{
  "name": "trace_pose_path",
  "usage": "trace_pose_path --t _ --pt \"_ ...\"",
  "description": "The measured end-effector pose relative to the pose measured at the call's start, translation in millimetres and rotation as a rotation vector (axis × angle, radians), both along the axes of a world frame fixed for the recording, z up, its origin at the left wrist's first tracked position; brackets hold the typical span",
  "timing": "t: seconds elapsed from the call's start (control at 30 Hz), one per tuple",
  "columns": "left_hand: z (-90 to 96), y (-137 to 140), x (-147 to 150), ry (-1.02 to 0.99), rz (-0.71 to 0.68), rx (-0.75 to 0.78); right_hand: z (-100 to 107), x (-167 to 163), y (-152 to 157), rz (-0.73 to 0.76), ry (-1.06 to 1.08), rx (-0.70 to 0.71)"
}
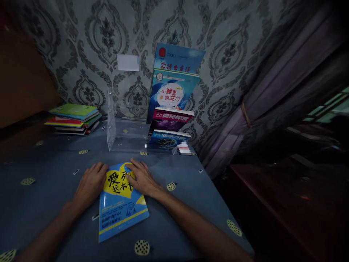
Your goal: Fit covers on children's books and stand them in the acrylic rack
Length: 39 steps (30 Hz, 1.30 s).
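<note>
A blue book [122,209] with a yellow heart and black lettering on its cover lies on the table, slightly turned. At its upper left edge is my left hand [91,182], fingers bent against the book and the thumb hidden. My right hand [141,178] rests over the upper right part of the cover, its thumb and fingers apart, hiding some of the lettering. Beyond the hands stands a clear tiered rack [111,123]. Its right side holds several upright books, among them a blue one with a white oval [170,94] and a purple one [170,122].
A stack of books [75,112] sits at the back left. By the rack's right front corner is a small white item [184,148], blurred out. A white card [128,62] is on the patterned wall. A tied curtain [231,127] hangs right of the table [185,233].
</note>
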State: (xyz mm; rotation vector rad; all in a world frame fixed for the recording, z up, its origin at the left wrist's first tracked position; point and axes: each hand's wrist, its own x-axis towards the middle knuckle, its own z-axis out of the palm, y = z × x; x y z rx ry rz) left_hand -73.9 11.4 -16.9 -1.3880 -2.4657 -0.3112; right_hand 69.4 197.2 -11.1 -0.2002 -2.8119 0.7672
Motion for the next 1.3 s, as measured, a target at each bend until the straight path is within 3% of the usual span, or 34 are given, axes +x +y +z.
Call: trace_pose_path --t 0.13,0.27,0.47,0.73,1.07,1.3 --pt "8.6 7.4 9.0 0.066 -0.088 -0.091 -8.8 -2.7 8.1 -0.001 0.077 -0.006" --pt "13.4 24.0 18.7 -0.067 -0.175 -0.108 -22.9 -11.1 22.4 -0.023 0.153 -0.098" --pt "7.8 47.6 18.9 -0.214 -0.355 -0.045 -35.0 -19.7 37.9 0.019 0.232 -0.218" --pt "-2.6 50.0 -1.4 -0.368 -0.463 0.087 -38.3 -26.1 51.2 0.105 0.256 -0.389" --pt "0.8 45.0 4.2 -0.144 -0.528 0.034 -37.8 -23.9 46.1 0.078 0.292 -0.340" --pt "1.8 44.6 4.2 -0.112 -0.506 0.014 -28.1 2.6 32.6 0.048 0.305 -0.350"
